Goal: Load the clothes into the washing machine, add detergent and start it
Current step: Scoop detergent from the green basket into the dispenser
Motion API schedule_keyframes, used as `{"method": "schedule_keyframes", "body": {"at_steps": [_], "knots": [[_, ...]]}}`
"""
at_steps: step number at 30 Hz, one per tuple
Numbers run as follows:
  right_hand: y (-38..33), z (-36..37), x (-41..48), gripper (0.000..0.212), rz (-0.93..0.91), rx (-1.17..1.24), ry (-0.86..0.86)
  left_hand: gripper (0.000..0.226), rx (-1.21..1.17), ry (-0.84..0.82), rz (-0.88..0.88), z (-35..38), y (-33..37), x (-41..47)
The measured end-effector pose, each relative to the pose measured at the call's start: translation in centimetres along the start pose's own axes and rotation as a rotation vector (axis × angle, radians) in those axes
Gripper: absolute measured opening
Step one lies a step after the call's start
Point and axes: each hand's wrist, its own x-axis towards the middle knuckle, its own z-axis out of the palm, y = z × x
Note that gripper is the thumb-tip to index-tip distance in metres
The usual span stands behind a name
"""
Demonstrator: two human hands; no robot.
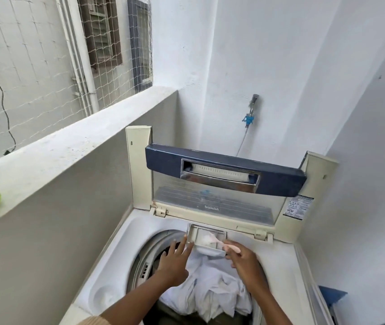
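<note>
Both hands over the open top-loader. Left hand [175, 261] spread flat, fingers apart, gripping nothing, fingertips at the left edge of the detergent drawer [206, 240]. Right hand [245, 260] pinched shut on a pink scoop [219, 243], its bowl tipped into the drawer.

Washing machine [107, 261] fills the near middle; lid [224, 184] propped upright at the far side. White clothes [215, 289] already heaped in the drum, just below the drawer. Powder sits pale in the drawer.

Risk, as I judge it: scoop tilted past the near lip would spill powder straight onto the clothes; a nudge from the left hand could jog the drawer.

Room: grey parapet wall [58, 231] close on the left, white wall close on the right. Open space only above the drum.
</note>
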Motion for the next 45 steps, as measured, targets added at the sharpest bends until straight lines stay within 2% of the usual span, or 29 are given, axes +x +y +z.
{"method": "schedule_keyframes", "body": {"at_steps": [3,5,20,28,31,34,36,41,45], "knots": [[-0.2,0.0,-0.7,0.024,-0.166,-0.274,-0.043,0.079,0.004,0.006,-0.003,0.1,-0.1,0.1],[-0.2,0.2,-0.9,0.024,-0.218,-0.33,-0.014,0.08,0.006,0.014,-0.006,0.3,-0.2,0.1],[0.1,1.6,-1.6,0.026,-0.306,-0.502,0.115,0.077,0.071,0.003,-0.009,-0.1,-0.2,0.4],[0.4,2.6,-1.3,0.028,-0.288,-0.546,0.069,0.074,0.099,-0.002,-0.006,-0.4,-0.6,-0.3],[-0.4,2.9,-1.6,0.024,-0.251,-0.351,0.179,0.071,0.034,0.034,-0.03,-0.5,-1.1,-0.9],[-3.7,2.9,-2.1,0.014,-0.113,0.145,0.274,0.057,-0.083,0.141,-0.051,-1.2,-2.4,-2.4],[-6.9,2.7,-2.6,0.01,-0.094,0.433,0.276,0.045,-0.165,0.224,-0.083,-1.9,-3.7,-3.4],[-15.7,4.2,-3.9,0.006,-0.16,0.743,0.062,0.032,-0.364,0.31,-0.182,-4.2,-5.8,-6.6],[-23.4,6.5,-5.6,0.018,-0.249,0.874,-0.12,0.028,-0.482,0.371,-0.193,-5.5,-6.4,-9.2]]}}
